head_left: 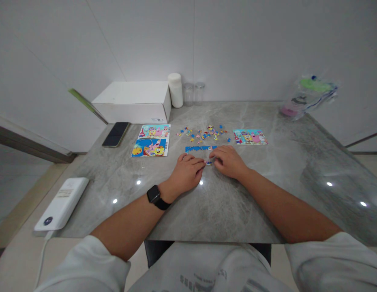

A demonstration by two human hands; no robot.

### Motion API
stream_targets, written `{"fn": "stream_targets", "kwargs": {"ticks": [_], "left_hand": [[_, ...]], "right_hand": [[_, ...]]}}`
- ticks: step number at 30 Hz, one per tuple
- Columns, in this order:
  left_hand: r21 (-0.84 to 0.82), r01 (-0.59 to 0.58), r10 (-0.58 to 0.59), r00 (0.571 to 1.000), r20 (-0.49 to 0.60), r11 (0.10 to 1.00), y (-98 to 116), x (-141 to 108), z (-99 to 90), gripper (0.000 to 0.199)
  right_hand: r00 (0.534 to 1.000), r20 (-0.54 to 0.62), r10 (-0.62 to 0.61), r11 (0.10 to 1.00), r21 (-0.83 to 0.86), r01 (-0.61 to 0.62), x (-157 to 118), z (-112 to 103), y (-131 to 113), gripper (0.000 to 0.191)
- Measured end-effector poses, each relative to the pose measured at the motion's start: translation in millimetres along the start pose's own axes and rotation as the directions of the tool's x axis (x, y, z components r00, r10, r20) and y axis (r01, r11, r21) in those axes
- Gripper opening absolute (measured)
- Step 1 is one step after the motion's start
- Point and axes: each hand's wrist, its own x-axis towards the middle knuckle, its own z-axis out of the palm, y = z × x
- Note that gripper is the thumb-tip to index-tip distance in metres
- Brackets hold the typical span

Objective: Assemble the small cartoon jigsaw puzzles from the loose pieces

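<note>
A small puzzle piece shows between my two hands, low over the table. My left hand has its fingers together, with the tips on the left side of that piece. From the right, my right hand is curled in a pinch at the same piece; its fingertips partly hide what they grip. Just beyond my fingers lies a joined blue puzzle strip, its near edge partly covered by my hands. Farther back are several loose puzzle pieces in a scattered heap.
To the right is a cartoon picture card; two more picture sheets lie left. A phone, white box, white bottle, glass jars and plastic bag stand around. A white power bank sits at the left edge.
</note>
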Motion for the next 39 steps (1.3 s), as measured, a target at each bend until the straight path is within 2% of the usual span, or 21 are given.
{"fn": "stream_targets", "kwargs": {"ticks": [6, 14, 28, 35, 39], "left_hand": [[0.035, 0.027, -0.026, 0.999, -0.034, 0.999, -1.1, -0.9, 1.0, 0.032], [0.051, 0.027, -0.025, 0.999, -0.041, 0.998, -1.0, -1.5, 2.7, 0.031], [0.027, 0.033, -0.032, 0.999, -0.043, 0.999, -1.4, -1.0, 4.2, 0.031], [0.008, 0.045, -0.045, 0.998, -0.041, 0.999, -2.3, -1.0, 3.5, 0.032], [0.006, 0.053, -0.053, 0.998, -0.046, 0.999, 0.5, -0.2, 0.1, 0.028]], "right_hand": [[1.0, -0.019, 0.013, 0.999, -0.039, -0.014, 0.3, 0.8, 0.9, 0.021], [0.999, 0.043, -0.012, 1.0, -0.028, 0.013, -0.7, 2.7, -0.4, 0.017], [0.997, 0.069, -0.032, 0.999, -0.009, 0.032, -0.4, 1.8, -0.9, 0.016], [1.0, 0.015, -0.014, 1.0, 0.003, 0.014, -0.4, 3.8, 0.4, 0.017], [0.995, -0.093, 0.044, 0.999, 0.026, -0.042, -0.8, 4.3, 1.9, 0.021]]}}
